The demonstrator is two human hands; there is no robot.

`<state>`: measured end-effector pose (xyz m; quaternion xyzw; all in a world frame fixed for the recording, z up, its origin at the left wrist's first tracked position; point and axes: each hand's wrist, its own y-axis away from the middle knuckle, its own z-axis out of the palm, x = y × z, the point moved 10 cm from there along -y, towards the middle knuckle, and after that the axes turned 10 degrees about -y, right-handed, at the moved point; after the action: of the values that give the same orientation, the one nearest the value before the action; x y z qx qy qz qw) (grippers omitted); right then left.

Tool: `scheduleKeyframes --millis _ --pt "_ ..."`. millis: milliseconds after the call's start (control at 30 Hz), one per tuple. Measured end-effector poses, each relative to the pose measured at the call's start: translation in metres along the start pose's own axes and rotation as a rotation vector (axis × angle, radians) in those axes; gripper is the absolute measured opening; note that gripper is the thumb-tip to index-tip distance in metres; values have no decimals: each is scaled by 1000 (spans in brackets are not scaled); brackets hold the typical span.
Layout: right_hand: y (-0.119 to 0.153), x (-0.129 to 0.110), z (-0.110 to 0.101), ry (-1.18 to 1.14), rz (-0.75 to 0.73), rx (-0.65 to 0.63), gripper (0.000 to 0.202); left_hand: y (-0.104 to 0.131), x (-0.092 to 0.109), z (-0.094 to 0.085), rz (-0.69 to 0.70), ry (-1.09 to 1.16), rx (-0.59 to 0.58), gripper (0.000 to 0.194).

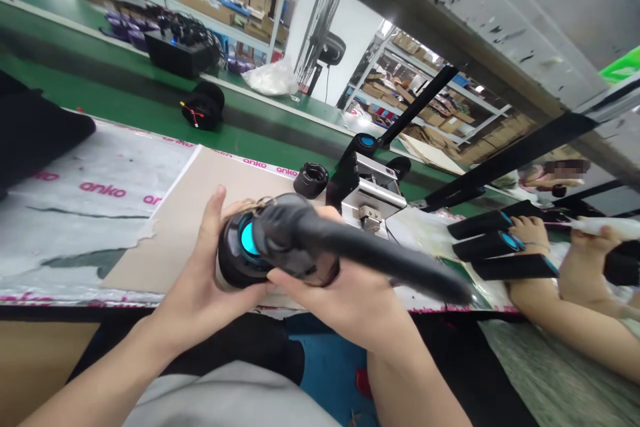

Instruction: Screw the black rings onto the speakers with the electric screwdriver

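Both my hands grip a black appliance body (240, 267) just above the bench's front edge. My left hand (197, 290) wraps the round end, its thumb along the near side. A bright blue disc (249, 237) shows on that end. From the other side my right hand (345, 300) holds the same body, its fingers partly hidden behind it. A long black handle-like piece (380, 250) sticks out over my right hand, smeared by motion. Whether body and handle are one piece, I cannot tell. Under it lies a beige board (185, 213).
Beyond my hands stand a metal fixture (373, 190) and a black ring-shaped part (311, 180). A black cylinder with red wires (203, 107) sits on the green bench (150, 103). At right, a co-worker's hands (533, 233) are near several black tubes (485, 243). Black cloth (35, 127) lies left.
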<state>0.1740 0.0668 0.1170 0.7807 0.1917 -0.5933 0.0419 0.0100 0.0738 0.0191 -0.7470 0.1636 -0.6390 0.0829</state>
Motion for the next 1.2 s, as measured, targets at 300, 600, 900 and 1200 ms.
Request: scheduleKeyframes --millis 300,600,900,1200 --pt "-18 25 4 -402 102 -3 77 1 1 0 7 -65 29 124" --pt "-28 18 0 -273 -59 -68 85 -2 11 -1 88 -85 69 126" --pt "-29 22 0 -164 -36 -105 75 -4 9 -2 111 -87 57 127" --pt "-33 16 -5 -98 45 -90 72 -3 8 -7 67 -177 74 119"
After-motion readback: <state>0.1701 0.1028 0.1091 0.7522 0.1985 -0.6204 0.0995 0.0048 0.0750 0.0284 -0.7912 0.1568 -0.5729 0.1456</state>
